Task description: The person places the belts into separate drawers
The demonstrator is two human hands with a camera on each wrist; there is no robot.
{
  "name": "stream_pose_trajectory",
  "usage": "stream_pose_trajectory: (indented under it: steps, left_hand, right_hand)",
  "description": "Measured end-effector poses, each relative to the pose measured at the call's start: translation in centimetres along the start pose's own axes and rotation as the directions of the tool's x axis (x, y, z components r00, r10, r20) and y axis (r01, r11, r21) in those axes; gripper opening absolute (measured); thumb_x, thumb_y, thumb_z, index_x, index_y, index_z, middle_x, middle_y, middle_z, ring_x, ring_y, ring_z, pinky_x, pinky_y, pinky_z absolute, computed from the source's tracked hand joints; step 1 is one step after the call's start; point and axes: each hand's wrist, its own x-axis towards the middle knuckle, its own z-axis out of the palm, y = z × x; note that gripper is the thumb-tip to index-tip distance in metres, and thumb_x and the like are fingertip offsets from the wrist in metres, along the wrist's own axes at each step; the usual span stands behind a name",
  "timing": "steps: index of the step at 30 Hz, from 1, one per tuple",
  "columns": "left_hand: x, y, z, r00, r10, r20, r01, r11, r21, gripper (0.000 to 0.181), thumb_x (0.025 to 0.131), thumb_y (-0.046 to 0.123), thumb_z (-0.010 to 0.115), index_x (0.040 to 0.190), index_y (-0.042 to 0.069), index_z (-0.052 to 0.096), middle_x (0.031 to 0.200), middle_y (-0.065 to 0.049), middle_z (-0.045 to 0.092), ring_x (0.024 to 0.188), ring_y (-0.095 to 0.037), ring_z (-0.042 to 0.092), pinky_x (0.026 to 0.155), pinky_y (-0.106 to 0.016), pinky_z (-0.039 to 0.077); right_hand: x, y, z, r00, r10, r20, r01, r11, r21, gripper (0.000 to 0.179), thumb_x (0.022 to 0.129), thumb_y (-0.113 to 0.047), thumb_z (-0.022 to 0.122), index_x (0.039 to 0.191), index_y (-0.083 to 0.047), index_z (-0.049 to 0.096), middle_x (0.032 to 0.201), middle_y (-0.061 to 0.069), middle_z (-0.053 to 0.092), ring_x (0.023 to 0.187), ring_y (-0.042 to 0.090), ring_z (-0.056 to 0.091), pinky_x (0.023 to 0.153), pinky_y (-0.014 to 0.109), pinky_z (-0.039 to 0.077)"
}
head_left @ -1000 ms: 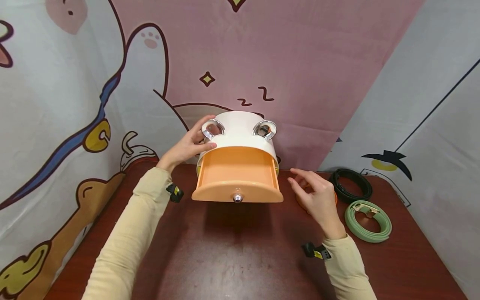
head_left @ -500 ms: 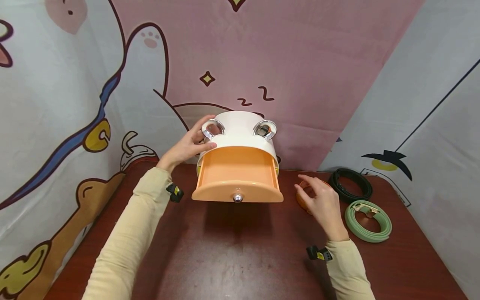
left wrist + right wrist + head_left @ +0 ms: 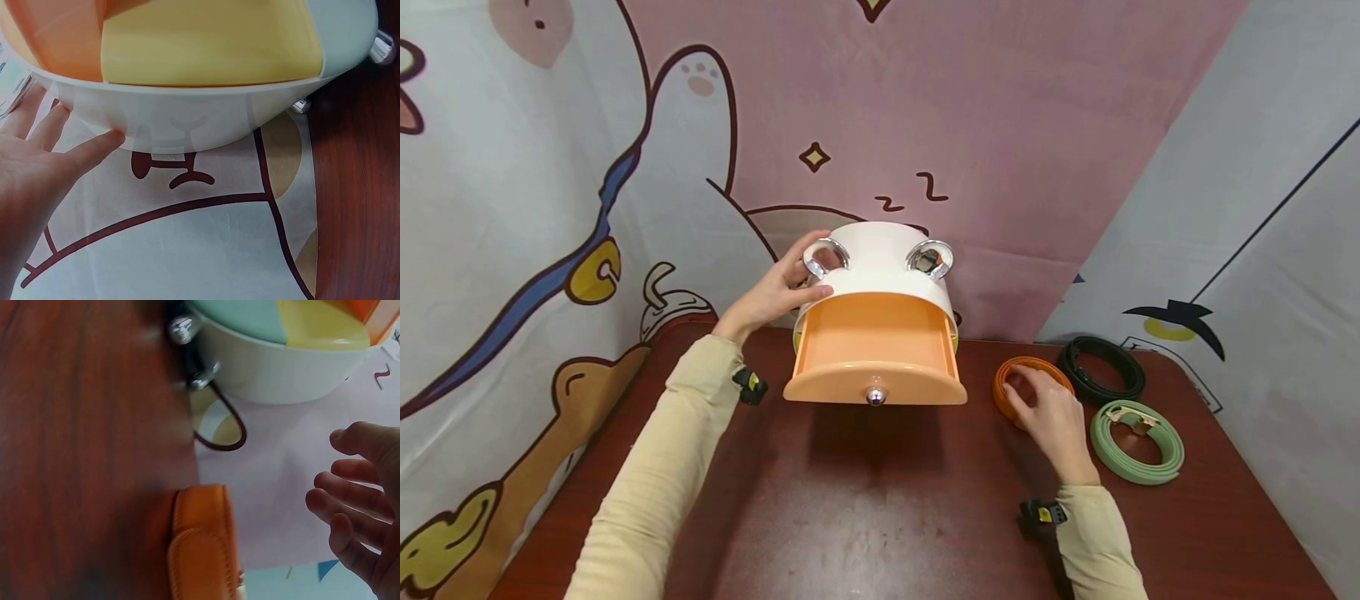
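A white rounded drawer box with two shiny chrome rings on top stands at the table's back. Its peach-orange drawer, with a round silver knob, is pulled out toward me. Yellow and mint-green fronts show in the wrist views. My left hand rests on the box's left side, fingers spread and thumb near the front edge. To the right, my right hand hovers over a coiled orange belt, fingers loosely bent. In the right wrist view its fingers look apart from the belt.
Right of my right hand lie a coiled black belt and a coiled light-green belt with a gold buckle. A printed cartoon cloth hangs close behind the dark red wooden table.
My right hand has moved right and slightly down, from beside the drawer to over the orange belt, uncovering more of its coil. The left hand, box and drawer stay put.
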Motion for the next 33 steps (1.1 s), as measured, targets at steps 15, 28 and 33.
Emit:
stream_pose_trajectory:
  steps: [15, 28, 33]
  left_hand:
    - [0.0, 0.1, 0.0, 1.000, 0.004, 0.007, -0.004, 1.000, -0.006, 0.079, 0.092, 0.001, 0.064, 0.154, 0.021, 0.020, 0.111, -0.019, 0.058, 0.088, -0.021, 0.058, 0.073, -0.032, 0.048]
    - [0.0, 0.0, 0.0, 1.000, 0.012, 0.006, -0.012, 1.000, 0.002, 0.078, 0.092, 0.001, 0.063, 0.154, 0.019, 0.019, 0.117, -0.020, 0.056, 0.094, -0.023, 0.058, 0.076, -0.033, 0.049]
    - [-0.1, 0.0, 0.0, 1.000, 0.007, 0.008, -0.007, 1.000, -0.011, 0.078, 0.092, 0.001, 0.063, 0.154, 0.022, 0.020, 0.117, -0.020, 0.058, 0.096, -0.023, 0.059, 0.078, -0.034, 0.049]
  right_hand:
    - [-0.9, 3.4, 0.3, 0.996, 0.083, 0.021, -0.083, 0.996, -0.032, 0.037, 0.083, -0.019, 0.077, 0.115, -0.004, 0.066, 0.095, 0.016, 0.066, 0.059, 0.028, 0.060, 0.051, 0.048, 0.046]
    - [-1.4, 5.5, -0.2, 0.955, 0.293, 0.045, -0.290, 0.954, -0.073, 0.040, 0.088, -0.017, 0.071, 0.119, 0.006, 0.060, 0.107, 0.028, 0.058, 0.087, 0.044, 0.058, 0.068, 0.058, 0.045]
    - [-1.5, 6.0, -0.1, 0.940, 0.329, 0.087, -0.328, 0.944, -0.024, 0.045, 0.089, -0.014, 0.069, 0.124, 0.010, 0.055, 0.118, 0.034, 0.051, 0.105, 0.050, 0.049, 0.086, 0.063, 0.039]
